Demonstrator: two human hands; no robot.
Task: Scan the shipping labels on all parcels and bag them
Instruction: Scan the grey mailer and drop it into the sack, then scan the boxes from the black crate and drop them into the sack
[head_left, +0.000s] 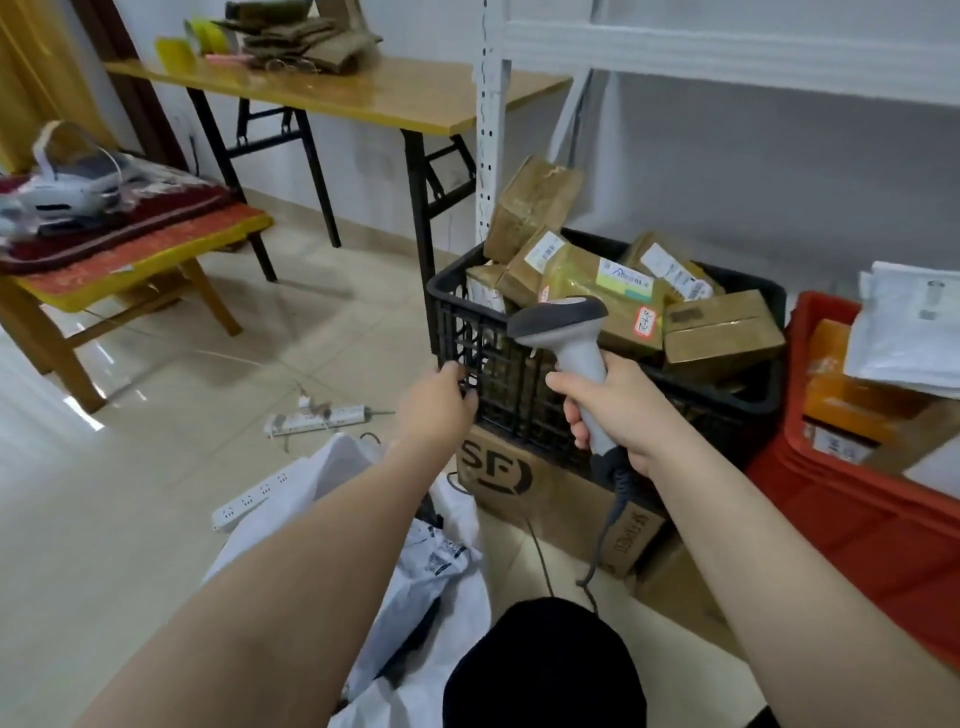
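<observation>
A black plastic crate sits on a cardboard SF box and holds several taped brown parcels with labels. My left hand grips the crate's near left wall, fingers hooked into the lattice. My right hand holds a grey barcode scanner by its handle, head pointing left over the crate's front rim; its coiled cable hangs down. A large white bag lies open on the floor below my arms with a labelled grey parcel inside.
A red crate at right holds orange boxes and white mailers. White shelving post stands behind the black crate. Two power strips lie on the tiled floor. A folding table and a wooden bench stand at left.
</observation>
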